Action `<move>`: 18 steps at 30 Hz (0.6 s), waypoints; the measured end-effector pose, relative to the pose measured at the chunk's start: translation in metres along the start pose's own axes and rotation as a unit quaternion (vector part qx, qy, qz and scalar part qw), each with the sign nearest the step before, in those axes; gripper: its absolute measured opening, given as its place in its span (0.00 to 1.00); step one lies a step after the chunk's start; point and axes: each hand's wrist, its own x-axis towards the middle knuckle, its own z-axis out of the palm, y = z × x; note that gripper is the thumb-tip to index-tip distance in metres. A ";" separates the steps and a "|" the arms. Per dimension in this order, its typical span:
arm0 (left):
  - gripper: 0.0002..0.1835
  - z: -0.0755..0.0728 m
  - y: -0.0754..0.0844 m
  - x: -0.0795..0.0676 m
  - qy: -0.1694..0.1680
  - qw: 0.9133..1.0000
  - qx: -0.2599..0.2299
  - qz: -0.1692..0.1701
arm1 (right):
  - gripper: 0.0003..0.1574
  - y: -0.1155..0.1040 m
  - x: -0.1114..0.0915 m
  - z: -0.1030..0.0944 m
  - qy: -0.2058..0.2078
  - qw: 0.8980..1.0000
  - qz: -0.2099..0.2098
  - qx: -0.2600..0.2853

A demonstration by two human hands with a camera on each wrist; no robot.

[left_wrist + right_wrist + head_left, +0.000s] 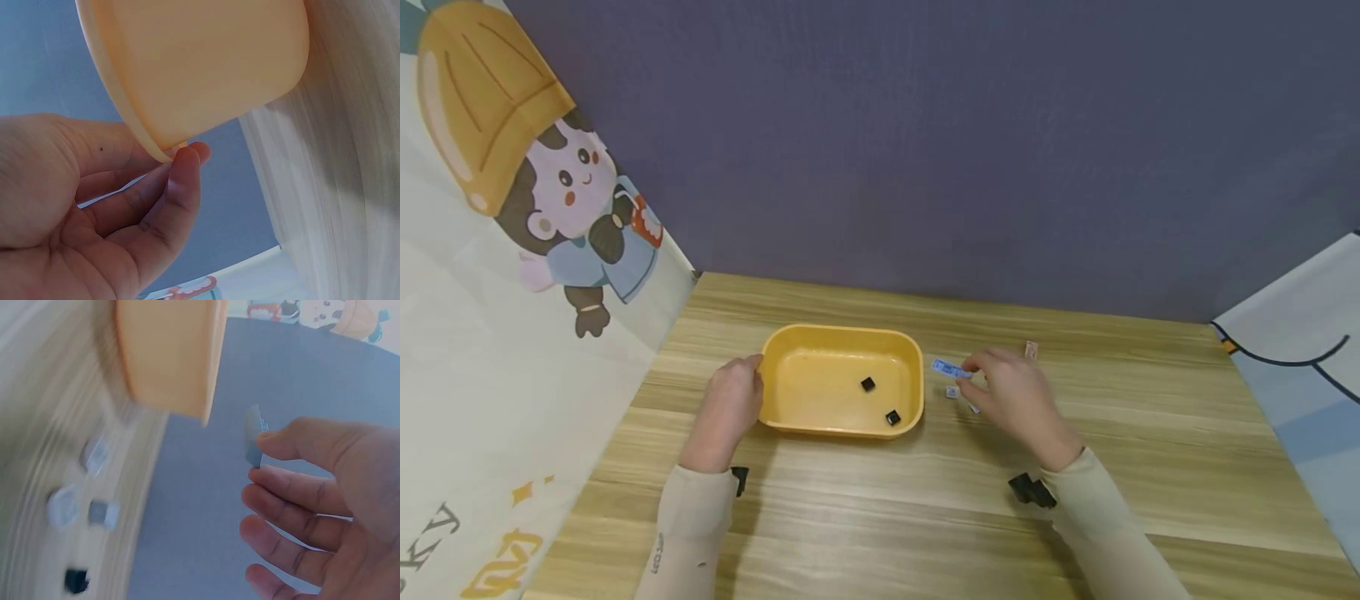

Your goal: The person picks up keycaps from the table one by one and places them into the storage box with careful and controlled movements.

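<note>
My left hand [733,398] grips the left rim of a yellow plastic basin [782,429]; in the left wrist view, thumb and fingers pinch the basin's lip [134,125]. Two small black cubes, one of them [868,384] near the middle, lie inside the basin. Just right of the basin, my right hand [1011,396] pinches a small flat blue-printed piece [950,368] between thumb and index finger, above the table. The right wrist view shows this piece [253,434] edge-on, with the other fingers spread loosely below. Under the right hand lies a little white-and-blue piece [952,392].
A small red-printed piece [1032,350] lies on the wooden table [865,525] behind my right hand. Several pale pieces and a black one [76,581] show blurred in the right wrist view. A dark blue wall [940,167] stands behind the table.
</note>
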 end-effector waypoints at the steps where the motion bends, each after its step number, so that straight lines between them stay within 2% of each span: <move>1: 0.16 0.000 0.000 0.000 0.000 1.000 0.000 0.000 | 0.11 -0.003 0.003 0.000 0.004 1.000 -0.008 -0.001; 5: 0.16 0.000 0.000 0.000 -0.001 1.000 0.000 -0.003 | 0.11 -0.018 0.013 0.001 0.010 1.000 -0.026 0.003; 9: 0.16 -0.001 0.001 0.000 -0.003 1.000 -0.001 -0.007 | 0.11 -0.029 0.019 0.002 -0.006 1.000 -0.020 0.018; 13: 0.16 0.000 0.000 0.000 -0.001 1.000 0.000 -0.008 | 0.12 -0.035 0.023 0.004 -0.023 0.999 -0.014 0.026; 18: 0.16 0.000 0.000 0.000 0.002 1.000 0.000 -0.005 | 0.12 -0.040 0.025 0.005 -0.020 0.999 -0.023 0.025</move>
